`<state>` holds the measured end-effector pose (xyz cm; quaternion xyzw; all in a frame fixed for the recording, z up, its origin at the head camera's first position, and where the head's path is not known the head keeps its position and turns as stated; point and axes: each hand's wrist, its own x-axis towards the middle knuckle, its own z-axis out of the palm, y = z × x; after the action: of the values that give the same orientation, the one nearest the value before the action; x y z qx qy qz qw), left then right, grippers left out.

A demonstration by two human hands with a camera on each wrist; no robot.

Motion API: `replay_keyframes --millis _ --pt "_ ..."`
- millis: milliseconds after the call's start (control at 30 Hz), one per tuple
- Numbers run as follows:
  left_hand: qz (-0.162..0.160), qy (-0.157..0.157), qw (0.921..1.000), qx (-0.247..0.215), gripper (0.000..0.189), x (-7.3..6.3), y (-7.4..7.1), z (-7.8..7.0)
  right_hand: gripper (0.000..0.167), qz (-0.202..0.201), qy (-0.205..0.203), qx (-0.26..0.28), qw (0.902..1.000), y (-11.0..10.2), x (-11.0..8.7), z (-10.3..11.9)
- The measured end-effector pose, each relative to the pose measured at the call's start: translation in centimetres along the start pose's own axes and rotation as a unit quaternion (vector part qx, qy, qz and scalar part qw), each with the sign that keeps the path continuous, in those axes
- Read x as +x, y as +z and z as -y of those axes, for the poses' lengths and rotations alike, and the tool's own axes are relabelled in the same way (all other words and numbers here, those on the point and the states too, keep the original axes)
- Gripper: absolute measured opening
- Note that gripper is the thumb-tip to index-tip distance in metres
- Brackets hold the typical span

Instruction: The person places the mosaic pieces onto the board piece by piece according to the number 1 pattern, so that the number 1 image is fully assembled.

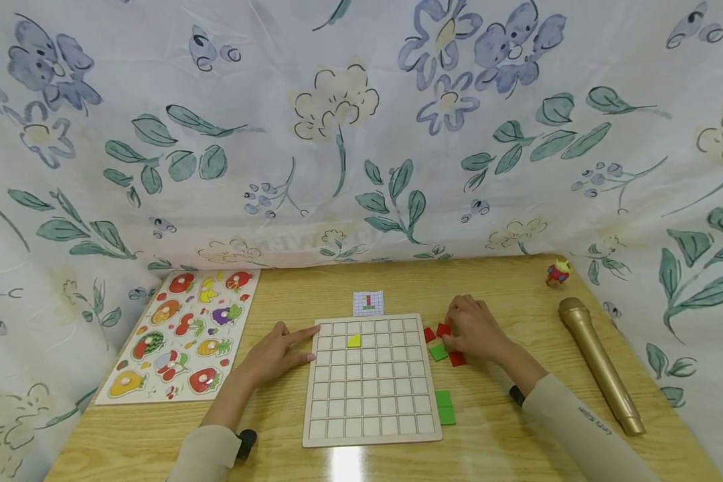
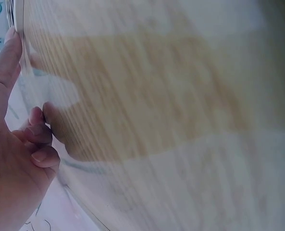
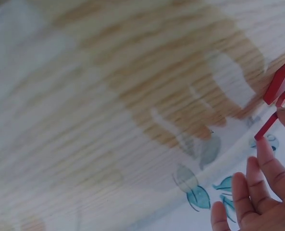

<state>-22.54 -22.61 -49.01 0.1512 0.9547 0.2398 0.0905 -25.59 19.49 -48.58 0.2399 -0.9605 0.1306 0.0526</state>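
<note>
Head view: a grid board (image 1: 370, 369) lies flat on the counter (image 1: 494, 428), nearly square to the person. The left hand (image 1: 274, 357) has index finger and thumb spread apart at its left edge, presumably to steady it. A patterned card (image 1: 368, 303) lies just beyond the far edge, apparently placed there for reading. One yellow piece (image 1: 354, 342) sits in a cell, curved side toward the far left. The right hand (image 1: 473, 327) is among loose tiles just right of the board, probably kept there for easy reach; a red tile (image 1: 443, 330) lies at its fingers.

Left wrist view: one digit extends straight to the board's edge; the others are loosely curled, with nothing visible in them.

Right wrist view: thumb and one fingertip pinch a red tile; the remaining fingers are slightly spread. It shows edge-on, its visible edge slanting from lower left to upper right. Whether it has a longer axis cannot be told.
</note>
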Motion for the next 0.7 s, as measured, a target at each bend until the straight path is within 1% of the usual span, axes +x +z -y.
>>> replay_keyframes --millis 200,433,700 --pt "0.001 -0.001 1.0000 0.000 0.057 -0.03 0.01 0.08 0.020 -0.003 -0.009 0.011 0.9999 -0.07 0.09 0.12" --pt "-0.001 -0.001 1.0000 0.002 0.056 -0.10 0.04 0.09 0.020 0.000 -0.005 0.023 0.9997 -0.22 0.14 0.55" --pt "0.000 0.002 1.0000 0.004 0.057 -0.20 -0.01 -0.02 0.020 -0.009 -0.023 0.029 0.9993 -0.22 0.30 0.90"
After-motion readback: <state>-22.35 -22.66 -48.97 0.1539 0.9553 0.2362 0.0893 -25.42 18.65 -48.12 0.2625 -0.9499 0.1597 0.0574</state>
